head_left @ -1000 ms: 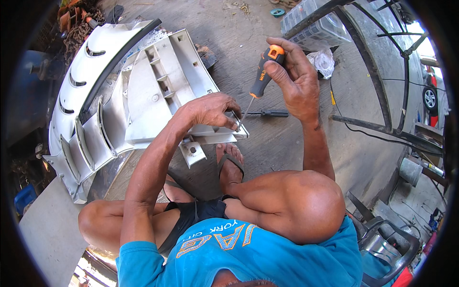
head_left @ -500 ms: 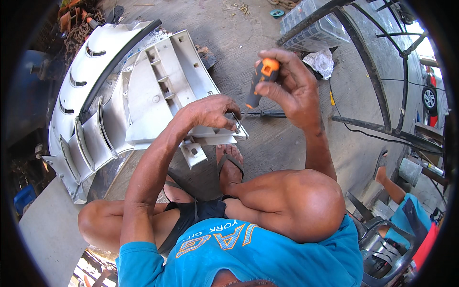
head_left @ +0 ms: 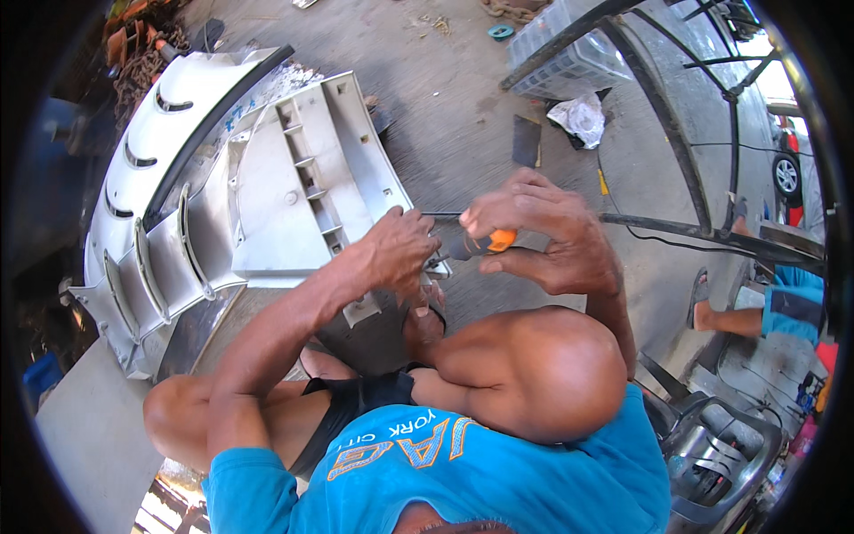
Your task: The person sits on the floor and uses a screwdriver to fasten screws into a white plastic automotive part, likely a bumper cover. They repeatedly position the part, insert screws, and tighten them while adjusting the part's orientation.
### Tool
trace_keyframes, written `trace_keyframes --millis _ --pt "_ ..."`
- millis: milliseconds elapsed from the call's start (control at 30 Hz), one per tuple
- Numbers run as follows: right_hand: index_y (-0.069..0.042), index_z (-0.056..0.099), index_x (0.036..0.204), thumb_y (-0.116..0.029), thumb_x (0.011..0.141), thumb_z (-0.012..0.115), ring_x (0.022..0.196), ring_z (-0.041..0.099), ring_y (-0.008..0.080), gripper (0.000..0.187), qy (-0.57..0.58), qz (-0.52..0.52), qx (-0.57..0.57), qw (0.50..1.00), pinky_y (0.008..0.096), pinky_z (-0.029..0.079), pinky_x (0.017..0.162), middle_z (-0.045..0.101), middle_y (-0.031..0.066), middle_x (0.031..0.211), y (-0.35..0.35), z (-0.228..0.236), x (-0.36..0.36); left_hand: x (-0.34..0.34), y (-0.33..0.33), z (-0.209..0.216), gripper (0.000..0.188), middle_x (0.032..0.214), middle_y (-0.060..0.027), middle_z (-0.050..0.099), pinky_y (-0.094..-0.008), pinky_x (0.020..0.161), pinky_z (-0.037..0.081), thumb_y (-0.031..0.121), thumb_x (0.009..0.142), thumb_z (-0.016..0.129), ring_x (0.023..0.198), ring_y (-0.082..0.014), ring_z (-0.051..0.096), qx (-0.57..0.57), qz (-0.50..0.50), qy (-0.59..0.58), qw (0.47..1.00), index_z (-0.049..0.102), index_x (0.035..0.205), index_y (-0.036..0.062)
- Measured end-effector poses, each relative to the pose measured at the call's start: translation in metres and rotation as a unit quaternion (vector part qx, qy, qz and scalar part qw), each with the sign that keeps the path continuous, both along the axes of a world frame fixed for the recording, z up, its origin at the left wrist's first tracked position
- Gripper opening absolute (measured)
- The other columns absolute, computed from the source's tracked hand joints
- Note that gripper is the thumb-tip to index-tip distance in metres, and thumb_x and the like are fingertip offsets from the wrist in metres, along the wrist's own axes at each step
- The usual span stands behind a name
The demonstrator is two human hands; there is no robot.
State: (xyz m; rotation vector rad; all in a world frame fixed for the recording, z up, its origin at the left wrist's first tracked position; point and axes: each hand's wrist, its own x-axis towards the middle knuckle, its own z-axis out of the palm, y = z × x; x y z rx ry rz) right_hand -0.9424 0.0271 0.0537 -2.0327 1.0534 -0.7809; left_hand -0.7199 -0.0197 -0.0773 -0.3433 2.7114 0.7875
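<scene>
My right hand (head_left: pixel 556 233) is closed around a screwdriver (head_left: pixel 474 246) with an orange and dark handle. The screwdriver lies nearly level, its tip end toward the near right corner of a white plastic panel (head_left: pixel 267 187). At that corner my left hand (head_left: pixel 398 249) is closed, fingers bent over the panel's edge; they partly hide the corner and the screwdriver's tip. Ribs and square holes run along the panel, and curved slotted fins spread from its left side. Beyond it curves a white part (head_left: pixel 138 182) with dark slots.
A long dark bar (head_left: pixel 658 224) lies across the ground beyond my right hand, joined to a black metal frame (head_left: pixel 658 116). A clear plastic bin (head_left: pixel 569 58) and a crumpled white bag (head_left: pixel 580 118) stand farther off. A co-worker's leg (head_left: pixel 729 319) shows at the right.
My right hand has come down, tipping the screwdriver from steep to nearly level. My left hand has shifted slightly nearer me at the panel's corner. The co-worker's leg at right has moved.
</scene>
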Motion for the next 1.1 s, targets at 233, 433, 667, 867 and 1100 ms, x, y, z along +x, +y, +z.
trace_keyframes --millis 233,433,667,867,1100 --pt "-0.006 0.068 0.121 -0.037 0.082 0.087 0.092 0.073 0.0299 0.053 0.109 -0.128 -0.024 0.986 0.0398 0.057 0.074 0.075 0.0127 0.105 0.010 -0.005 0.007 0.001 0.006 -0.028 0.053 0.100 -0.0119 0.063 -0.0446 0.080 0.047 0.043 0.061 0.085 0.097 -0.0314 0.062 0.017 0.071 0.106 0.992 0.070 0.097 0.0072" --pt "-0.008 0.059 0.110 -0.042 0.094 0.073 0.080 0.070 0.0413 0.040 0.205 -0.142 -0.019 0.968 0.0500 0.054 0.071 0.069 0.0156 0.094 0.000 -0.008 0.010 -0.002 -0.001 -0.037 0.052 0.105 -0.0194 0.065 -0.0510 0.084 0.050 0.040 0.062 0.085 0.101 -0.0383 0.064 0.052 0.039 0.104 0.992 0.070 0.095 0.0026" --pt "-0.007 0.058 0.110 -0.028 0.094 0.070 0.093 0.067 0.0415 0.030 0.098 -0.039 -0.038 0.994 0.0503 0.052 0.080 0.066 0.0187 0.099 -0.010 0.004 0.012 -0.007 -0.012 -0.020 0.052 0.097 -0.0216 0.067 -0.0505 0.086 0.051 0.040 0.062 0.084 0.101 -0.0410 0.063 0.077 0.045 0.104 0.991 0.070 0.091 -0.0003" --pt "-0.007 0.057 0.113 -0.021 0.094 0.068 0.102 0.065 0.0409 0.026 0.077 -0.055 0.017 0.995 0.0492 0.051 0.088 0.063 0.0200 0.107 -0.014 0.027 0.020 -0.003 -0.017 -0.007 0.047 0.095 -0.0218 0.068 -0.0495 0.085 0.052 0.036 0.064 0.079 0.096 -0.0412 0.066 0.124 0.093 0.208 0.966 0.069 0.092 -0.0007" --pt "-0.005 0.056 0.116 -0.034 0.095 0.072 0.106 0.063 0.0405 0.040 0.110 -0.061 0.079 0.989 0.0467 0.050 0.094 0.063 0.0212 0.108 -0.018 0.024 0.019 -0.006 -0.022 -0.017 0.058 0.100 -0.0235 0.069 -0.0501 0.091 0.051 0.036 0.062 0.077 0.103 -0.0425 0.065 0.093 0.066 0.085 0.990 0.069 0.106 -0.0003"
